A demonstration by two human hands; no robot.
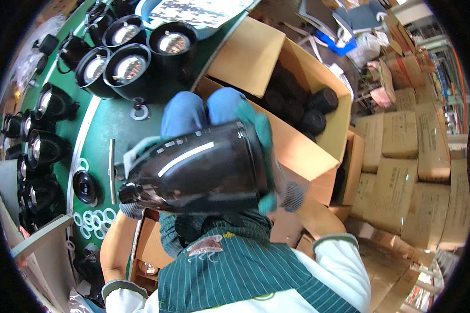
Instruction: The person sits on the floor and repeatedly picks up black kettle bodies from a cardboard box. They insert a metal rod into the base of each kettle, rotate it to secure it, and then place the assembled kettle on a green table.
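Observation:
A large glossy black bell-shaped lamp housing (198, 169) lies sideways across in front of me, its narrow end to the left and its wide rim to the right. My gloved left hand (138, 151) is closed about the narrow end, partly hidden behind it. At the wide end, my gloved right hand (263, 135) grips the rim; its fingers blur a little and the housing covers part of them. Just left of the narrow end, a thin metal rod (112, 172) stands out against the green bench.
On the green bench (102, 141) stand several black housings (128, 68) with shiny insides. A black disc (84, 187) and several white rings (94, 221) lie nearer. An open carton (318, 146) of black cylindrical parts (313, 121) is at right, before stacked cartons (397, 182).

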